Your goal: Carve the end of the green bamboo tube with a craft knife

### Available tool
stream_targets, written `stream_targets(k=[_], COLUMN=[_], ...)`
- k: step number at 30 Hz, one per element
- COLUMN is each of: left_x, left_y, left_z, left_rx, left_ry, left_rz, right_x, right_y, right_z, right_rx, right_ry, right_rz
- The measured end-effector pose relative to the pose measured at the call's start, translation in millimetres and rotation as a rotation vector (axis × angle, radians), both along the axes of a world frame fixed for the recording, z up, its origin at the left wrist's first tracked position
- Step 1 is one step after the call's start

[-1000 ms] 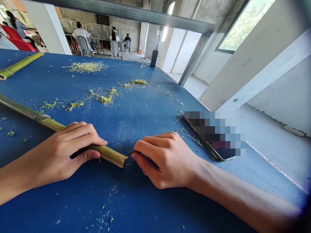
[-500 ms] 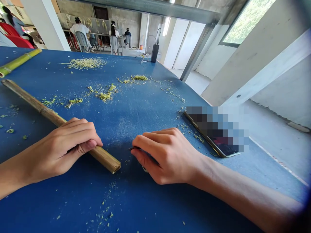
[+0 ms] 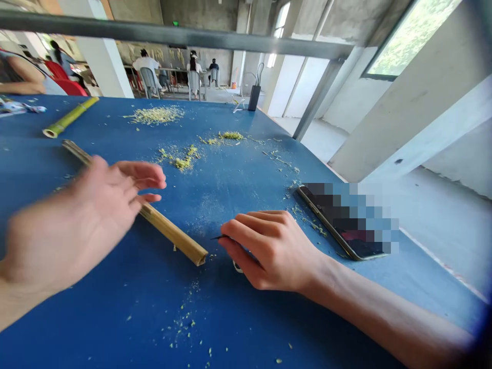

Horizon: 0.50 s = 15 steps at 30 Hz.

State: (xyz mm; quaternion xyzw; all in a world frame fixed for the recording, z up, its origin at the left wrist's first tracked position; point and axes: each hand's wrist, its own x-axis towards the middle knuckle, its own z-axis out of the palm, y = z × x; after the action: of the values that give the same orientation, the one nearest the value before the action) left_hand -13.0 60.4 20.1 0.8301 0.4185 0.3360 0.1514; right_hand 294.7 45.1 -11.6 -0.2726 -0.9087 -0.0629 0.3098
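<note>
A dry tan bamboo stick point(image 3: 177, 236) lies slantwise on the blue table point(image 3: 154, 307), its cut end towards me. Over its middle, my left hand point(image 3: 96, 205) is raised, smeared by motion, fingers apart and nothing in them; it hides part of the stick. My right hand point(image 3: 265, 246) rests on the table just right of the cut end. Its thumb and forefinger pinch a thin dark pointed tool point(image 3: 217, 238), only the tip showing. Under the palm, part of a pale ring-shaped piece point(image 3: 237, 267) peeks out; I cannot tell whether it belongs to the tool.
A phone point(image 3: 338, 220), partly blurred out, lies right of my right hand. Green shavings point(image 3: 184, 159) and a paler heap point(image 3: 157, 115) are scattered further back. A green bamboo piece point(image 3: 71, 118) lies far left, a black box point(image 3: 254, 97) stands at the back edge. People sit beyond.
My left hand has let go of the bamboo stick and lifted, turning with its fingers spread. My right hand keeps its pinch. The view has shifted, showing more at the left.
</note>
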Motion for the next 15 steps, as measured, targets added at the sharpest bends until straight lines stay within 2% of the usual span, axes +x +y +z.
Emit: stream_targets(k=[3, 5, 7, 10, 15], left_x=[5.9, 14.5, 23.0, 28.9, 25.1], left_y=[-11.4, -14.9, -14.8, -10.6, -6.0], left_z=[17.5, 26.1, 30.6, 30.1, 21.4], left_rx=[-0.307, -0.489, -0.589, -0.615, -0.498], left_ry=[-0.309, -0.519, -0.67, -0.729, -0.528], left_rz=[-0.101, -0.065, 0.028, 0.113, 0.107], right_x=[-1.6, -2.5, -2.8, -2.3, -1.7], right_y=[1.1, 2.0, 2.9, 5.2, 9.8], right_z=[0.2, 0.7, 1.0, 0.0, -4.7], right_rx=[0.037, 0.06, 0.077, 0.08, 0.03], right_ry=[0.021, 0.019, 0.011, 0.002, -0.016], right_rz=[-0.004, -0.001, -0.011, -0.045, -0.083])
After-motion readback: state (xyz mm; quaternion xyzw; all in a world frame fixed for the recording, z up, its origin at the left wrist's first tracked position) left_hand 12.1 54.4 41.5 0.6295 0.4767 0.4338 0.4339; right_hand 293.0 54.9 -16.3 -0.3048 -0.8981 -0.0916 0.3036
